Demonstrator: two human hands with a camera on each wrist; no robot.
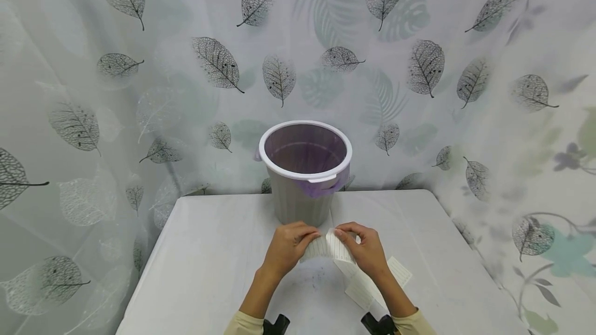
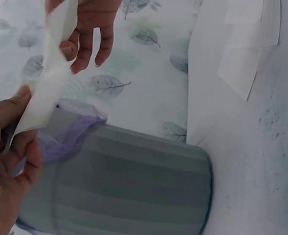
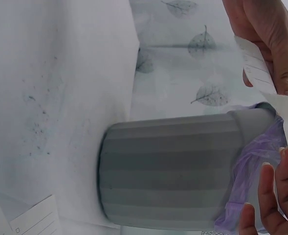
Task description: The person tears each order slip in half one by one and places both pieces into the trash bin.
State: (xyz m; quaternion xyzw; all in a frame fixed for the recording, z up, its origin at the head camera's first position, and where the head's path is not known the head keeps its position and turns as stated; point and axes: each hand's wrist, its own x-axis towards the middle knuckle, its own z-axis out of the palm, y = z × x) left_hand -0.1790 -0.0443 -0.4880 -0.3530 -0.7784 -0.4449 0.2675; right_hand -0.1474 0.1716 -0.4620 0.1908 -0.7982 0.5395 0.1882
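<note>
Just in front of a grey bin (image 1: 298,200), both hands hold a lined white paper (image 1: 341,248) above the table. My left hand (image 1: 291,246) pinches its left part between thumb and fingers; my right hand (image 1: 365,249) pinches the right part. A bend or tear runs between the two parts, and I cannot tell which. In the left wrist view the paper (image 2: 51,73) looks like a twisted strip stretching between the hands. The right wrist view shows the paper (image 3: 257,66) angled near the left hand (image 3: 268,29), beside the bin's lilac liner (image 3: 246,169).
The bin has a white rim (image 1: 346,156) and stands at the table's back edge. More lined paper sheets (image 1: 360,291) lie overlapping on the white table (image 1: 200,268), partly under the right forearm. A leaf-patterned curtain (image 1: 298,35) hangs behind and at both sides.
</note>
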